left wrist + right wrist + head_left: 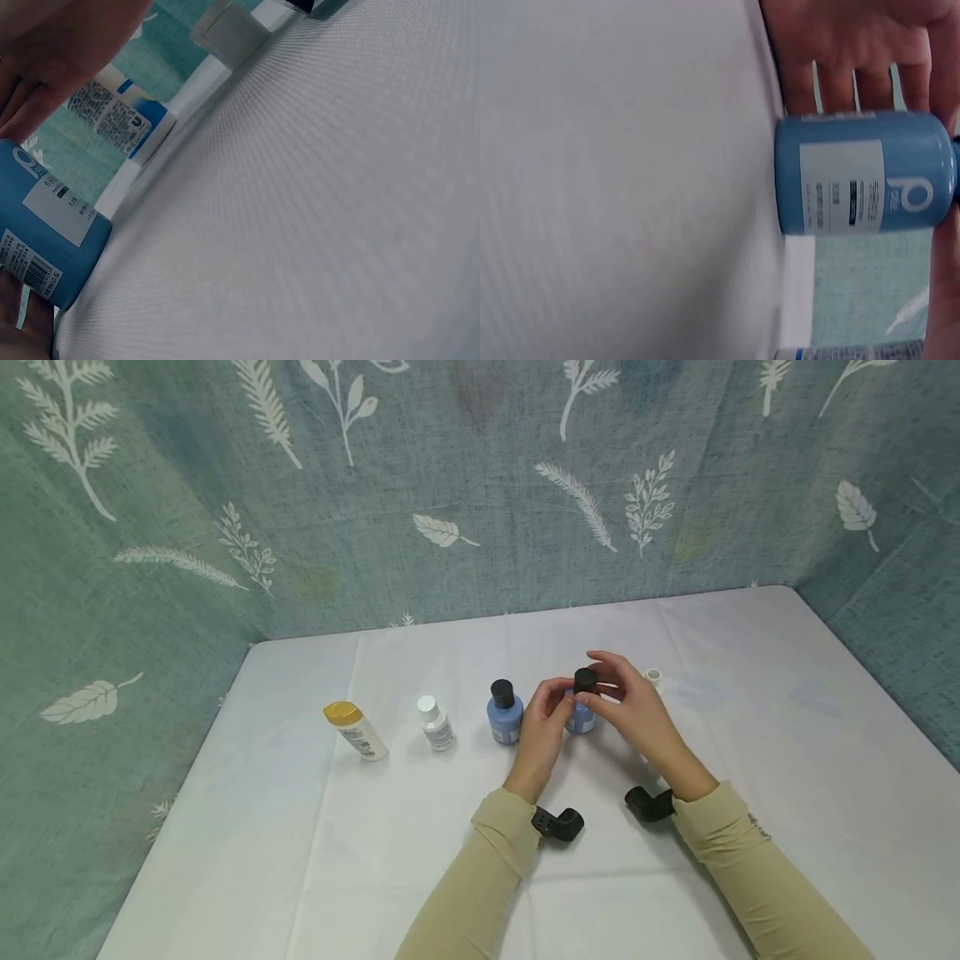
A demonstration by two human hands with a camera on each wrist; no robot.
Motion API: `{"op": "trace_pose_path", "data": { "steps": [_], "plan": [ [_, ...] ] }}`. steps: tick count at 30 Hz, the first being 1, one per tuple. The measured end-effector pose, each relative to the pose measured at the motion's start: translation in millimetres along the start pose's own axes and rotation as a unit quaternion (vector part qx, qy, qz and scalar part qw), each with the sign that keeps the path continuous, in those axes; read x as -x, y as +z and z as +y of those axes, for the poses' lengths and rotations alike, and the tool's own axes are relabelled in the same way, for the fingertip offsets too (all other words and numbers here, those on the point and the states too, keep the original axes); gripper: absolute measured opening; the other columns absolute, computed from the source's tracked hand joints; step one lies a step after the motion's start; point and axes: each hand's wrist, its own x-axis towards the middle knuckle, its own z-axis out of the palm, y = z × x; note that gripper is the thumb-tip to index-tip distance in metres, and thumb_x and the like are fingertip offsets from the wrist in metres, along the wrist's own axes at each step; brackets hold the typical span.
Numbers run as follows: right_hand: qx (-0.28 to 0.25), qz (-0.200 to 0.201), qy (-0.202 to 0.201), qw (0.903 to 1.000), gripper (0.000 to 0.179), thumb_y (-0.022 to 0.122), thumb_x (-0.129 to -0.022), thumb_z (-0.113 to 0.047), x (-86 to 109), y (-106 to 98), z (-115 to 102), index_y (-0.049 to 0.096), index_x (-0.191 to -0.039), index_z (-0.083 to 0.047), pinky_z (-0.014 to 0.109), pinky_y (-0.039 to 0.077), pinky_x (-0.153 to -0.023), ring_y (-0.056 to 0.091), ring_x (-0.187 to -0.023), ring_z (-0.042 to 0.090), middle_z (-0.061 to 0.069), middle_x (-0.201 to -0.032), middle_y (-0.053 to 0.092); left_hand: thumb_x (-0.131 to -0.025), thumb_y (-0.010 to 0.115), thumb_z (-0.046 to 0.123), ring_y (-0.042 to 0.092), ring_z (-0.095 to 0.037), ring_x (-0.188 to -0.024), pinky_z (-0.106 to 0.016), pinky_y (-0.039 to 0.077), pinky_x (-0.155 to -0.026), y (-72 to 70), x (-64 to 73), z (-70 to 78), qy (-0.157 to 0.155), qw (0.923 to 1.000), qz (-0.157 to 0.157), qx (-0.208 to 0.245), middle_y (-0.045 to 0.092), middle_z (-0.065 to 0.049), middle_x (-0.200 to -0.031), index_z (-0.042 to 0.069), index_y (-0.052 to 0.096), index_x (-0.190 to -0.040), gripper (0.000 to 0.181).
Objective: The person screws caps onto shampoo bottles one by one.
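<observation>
A blue bottle (581,722) with a black cap (585,680) stands upright on the table between both hands. My left hand (542,727) holds the bottle from its left side, its fingers reaching behind the blue body (840,172) in the right wrist view. From the right, the thumb and fingers of my right hand (633,710) pinch around the cap. Printed labels show on the bottle (52,217) in the left wrist view. Just left of my left hand stands a second blue bottle (505,722), also black-capped.
Farther left stand a small white bottle (436,723) and a white bottle with a gold cap (357,731). Behind the right hand, a white container (653,676) is mostly hidden; a white and blue bottle (124,116) appears there. A pale block-like object (229,34) is nearby.
</observation>
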Motion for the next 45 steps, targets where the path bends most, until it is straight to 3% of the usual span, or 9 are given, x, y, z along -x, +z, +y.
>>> {"op": "trace_pose_path", "data": {
  "steps": [7, 11, 21, 25, 30, 34, 37, 42, 45],
  "plan": [
    [-0.025, -0.044, 0.014, 0.9986, 0.049, 0.057, -0.087, -0.008, 3.5, -6.0, -16.9, 0.039, -0.132, -0.008, 0.038, 0.037, -0.094, 0.047, -0.114, 0.023, 0.013, -0.123, 0.051, -0.093, 0.047, 0.013, 0.048, -0.011, -0.113, -0.030, 0.036, -0.095, 0.5, 8.5, 20.8, -0.006, 0.9999, -0.005, -0.006, 0.054, 0.000, -0.116, 0.011, 0.052, -0.115, 0.024],
    [-0.037, -0.061, 0.015, 0.9973, 0.046, 0.051, -0.090, -0.006, 4.1, -9.2, -18.6, 0.036, -0.134, -0.007, 0.039, 0.039, -0.092, 0.048, -0.112, 0.028, 0.016, -0.124, 0.050, -0.092, 0.048, 0.013, 0.048, -0.009, -0.112, -0.028, 0.037, -0.094, 1.5, 9.4, 24.4, -0.007, 0.9999, -0.001, -0.008, 0.054, 0.001, -0.116, 0.011, 0.053, -0.115, 0.023],
    [-0.029, -0.043, 0.013, 0.9986, 0.047, 0.057, -0.087, -0.008, 1.9, -9.2, -14.8, 0.041, -0.131, -0.007, 0.040, 0.040, -0.091, 0.051, -0.109, 0.028, 0.016, -0.116, 0.053, -0.092, 0.047, 0.012, 0.048, -0.010, -0.111, -0.027, 0.037, -0.094, 2.5, 8.6, 25.7, -0.002, 1.0000, -0.001, -0.007, 0.054, 0.000, -0.115, 0.009, 0.053, -0.114, 0.023],
    [-0.021, -0.027, 0.021, 0.9992, 0.047, 0.061, -0.085, -0.017, -0.6, -7.3, 0.8, 0.045, -0.129, -0.012, 0.033, 0.043, -0.089, 0.052, -0.107, 0.021, 0.010, -0.115, 0.054, -0.092, 0.047, 0.013, 0.049, -0.010, -0.111, -0.029, 0.037, -0.094, 2.3, 7.5, 22.6, -0.001, 1.0000, 0.000, -0.001, 0.055, 0.000, -0.114, 0.009, 0.053, -0.114, 0.022],
    [-0.011, -0.014, 0.014, 0.9997, 0.044, 0.064, -0.083, -0.028, -1.7, -4.0, 15.2, 0.050, -0.124, -0.019, 0.026, 0.043, -0.088, 0.051, -0.107, 0.012, -0.002, -0.118, 0.053, -0.093, 0.048, 0.019, 0.049, -0.009, -0.111, -0.029, 0.037, -0.094, -0.2, 2.1, 6.5, -0.001, 1.0000, -0.003, 0.002, 0.055, 0.003, -0.114, 0.015, 0.054, -0.113, 0.022],
    [-0.010, -0.014, 0.002, 0.9999, 0.042, 0.063, -0.084, -0.019, 0.6, -2.7, 3.1, 0.051, -0.123, -0.012, 0.030, 0.041, -0.091, 0.051, -0.108, 0.017, 0.002, -0.119, 0.051, -0.092, 0.049, 0.024, 0.048, -0.008, -0.112, -0.029, 0.037, -0.094, -1.1, -0.4, -2.0, 0.005, 1.0000, -0.004, -0.007, 0.054, 0.004, -0.115, 0.019, 0.054, -0.113, 0.022],
    [-0.007, -0.008, -0.004, 0.9999, 0.042, 0.064, -0.083, -0.015, 1.1, -1.7, -0.8, 0.051, -0.123, -0.007, 0.029, 0.041, -0.091, 0.051, -0.107, 0.017, 0.003, -0.117, 0.051, -0.092, 0.049, 0.023, 0.049, -0.008, -0.111, -0.029, 0.037, -0.094, -0.7, 0.8, 1.0, 0.007, 1.0000, -0.005, -0.004, 0.055, 0.003, -0.114, 0.018, 0.054, -0.113, 0.022],
    [0.000, 0.002, -0.013, 0.9999, 0.047, 0.066, -0.081, -0.021, -2.3, -0.7, 14.3, 0.051, -0.124, -0.012, 0.021, 0.041, -0.089, 0.050, -0.106, 0.010, -0.005, -0.112, 0.049, -0.092, 0.049, 0.023, 0.049, -0.008, -0.111, -0.028, 0.038, -0.094, -0.7, -0.2, -2.2, 0.008, 0.9999, -0.002, -0.007, 0.055, 0.004, -0.114, 0.020, 0.054, -0.113, 0.021],
    [0.000, 0.001, -0.008, 1.0000, 0.049, 0.066, -0.081, -0.019, -1.3, -1.4, 6.9, 0.049, -0.125, -0.011, 0.023, 0.042, -0.089, 0.049, -0.107, 0.012, -0.002, -0.112, 0.048, -0.092, 0.049, 0.024, 0.049, -0.008, -0.111, -0.029, 0.038, -0.093, -0.6, -0.8, -3.6, 0.007, 0.9999, -0.001, -0.013, 0.055, 0.005, -0.115, 0.021, 0.054, -0.113, 0.021]
  ]
}}
